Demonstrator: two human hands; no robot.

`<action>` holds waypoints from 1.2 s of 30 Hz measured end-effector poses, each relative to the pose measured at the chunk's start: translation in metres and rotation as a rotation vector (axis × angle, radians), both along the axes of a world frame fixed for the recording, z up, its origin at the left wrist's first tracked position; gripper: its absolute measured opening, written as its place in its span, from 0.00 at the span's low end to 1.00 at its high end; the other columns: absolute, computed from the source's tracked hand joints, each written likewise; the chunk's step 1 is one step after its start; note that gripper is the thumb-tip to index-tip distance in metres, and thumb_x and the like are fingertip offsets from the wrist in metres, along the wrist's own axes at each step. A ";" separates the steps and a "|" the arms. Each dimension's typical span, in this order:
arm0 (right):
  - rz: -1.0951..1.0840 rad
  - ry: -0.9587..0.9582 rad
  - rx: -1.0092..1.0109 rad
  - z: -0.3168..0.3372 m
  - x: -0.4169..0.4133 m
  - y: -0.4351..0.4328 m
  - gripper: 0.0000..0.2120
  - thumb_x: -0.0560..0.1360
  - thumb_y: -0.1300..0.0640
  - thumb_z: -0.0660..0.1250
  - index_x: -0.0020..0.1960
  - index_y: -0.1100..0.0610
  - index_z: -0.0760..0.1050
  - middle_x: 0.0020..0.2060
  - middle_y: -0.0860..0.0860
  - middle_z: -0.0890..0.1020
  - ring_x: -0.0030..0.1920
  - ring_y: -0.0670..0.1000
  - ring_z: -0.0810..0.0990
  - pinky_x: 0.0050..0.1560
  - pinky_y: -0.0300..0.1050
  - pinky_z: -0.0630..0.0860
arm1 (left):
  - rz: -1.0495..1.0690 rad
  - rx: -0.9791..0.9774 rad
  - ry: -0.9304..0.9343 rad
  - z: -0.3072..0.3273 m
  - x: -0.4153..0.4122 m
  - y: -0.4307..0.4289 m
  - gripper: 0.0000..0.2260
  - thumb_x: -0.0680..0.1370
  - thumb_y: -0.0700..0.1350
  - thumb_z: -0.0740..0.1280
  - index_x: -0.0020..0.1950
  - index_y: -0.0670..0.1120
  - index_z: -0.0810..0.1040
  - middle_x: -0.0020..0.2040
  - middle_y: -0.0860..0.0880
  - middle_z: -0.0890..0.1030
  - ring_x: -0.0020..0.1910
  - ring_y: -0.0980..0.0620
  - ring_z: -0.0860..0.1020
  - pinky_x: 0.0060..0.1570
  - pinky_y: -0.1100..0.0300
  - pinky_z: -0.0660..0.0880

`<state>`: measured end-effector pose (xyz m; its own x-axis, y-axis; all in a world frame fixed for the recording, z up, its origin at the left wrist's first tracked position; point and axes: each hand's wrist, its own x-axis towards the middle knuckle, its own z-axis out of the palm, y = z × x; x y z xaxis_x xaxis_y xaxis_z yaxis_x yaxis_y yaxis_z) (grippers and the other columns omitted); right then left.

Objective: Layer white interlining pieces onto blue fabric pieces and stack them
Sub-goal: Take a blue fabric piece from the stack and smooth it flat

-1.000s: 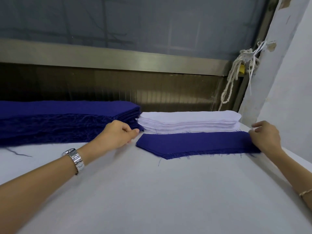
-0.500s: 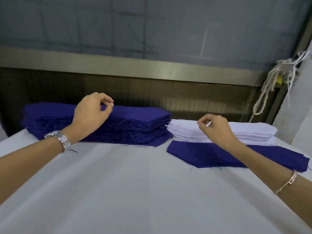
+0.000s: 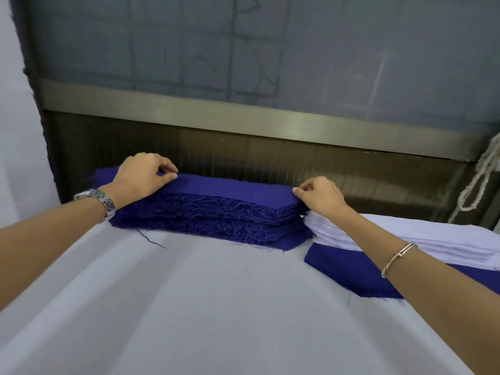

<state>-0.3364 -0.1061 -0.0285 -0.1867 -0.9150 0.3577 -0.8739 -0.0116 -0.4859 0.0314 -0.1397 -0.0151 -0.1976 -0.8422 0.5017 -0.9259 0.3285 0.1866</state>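
Observation:
A thick stack of blue fabric pieces with frayed edges lies at the back of the white table. My left hand rests on its left end and pinches the top blue piece between thumb and fingers. My right hand pinches the same top piece at the stack's right corner. To the right sits a stack of white interlining pieces. In front of it a single blue piece lies flat on the table, partly hidden by my right forearm.
The white table cover stretches toward me. Behind the stacks runs a dark ribbed panel with a metal bar above it. A knotted white cord hangs at the far right.
My right hand left the white stack and moved left to the blue stack's right corner. My left hand stayed on the blue stack's left end. The view swung left.

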 end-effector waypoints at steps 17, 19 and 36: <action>0.014 -0.173 -0.108 0.001 0.000 -0.018 0.15 0.73 0.58 0.76 0.59 0.57 0.81 0.38 0.44 0.78 0.47 0.49 0.79 0.56 0.50 0.78 | -0.083 0.163 0.069 -0.006 -0.003 -0.020 0.11 0.81 0.44 0.67 0.62 0.50 0.81 0.63 0.48 0.78 0.60 0.49 0.77 0.62 0.43 0.75; 0.016 -0.171 -0.155 0.000 0.001 -0.017 0.15 0.72 0.59 0.77 0.58 0.57 0.81 0.35 0.44 0.79 0.44 0.47 0.80 0.56 0.49 0.78 | -0.086 0.165 0.062 -0.007 -0.003 -0.021 0.11 0.81 0.43 0.67 0.63 0.50 0.80 0.63 0.48 0.79 0.60 0.49 0.77 0.63 0.44 0.75; 0.132 -0.049 -0.374 -0.005 0.006 0.003 0.11 0.79 0.61 0.69 0.60 0.61 0.80 0.44 0.55 0.86 0.51 0.52 0.83 0.62 0.47 0.75 | -0.068 0.198 -0.067 -0.002 -0.006 -0.039 0.21 0.80 0.41 0.67 0.73 0.50 0.71 0.69 0.48 0.75 0.69 0.47 0.72 0.69 0.44 0.68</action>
<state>-0.3309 -0.1032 -0.0339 -0.1014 -0.7407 0.6641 -0.8288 -0.3063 -0.4683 0.0255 -0.1791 -0.0169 -0.2843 -0.9066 0.3120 -0.9155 0.3533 0.1925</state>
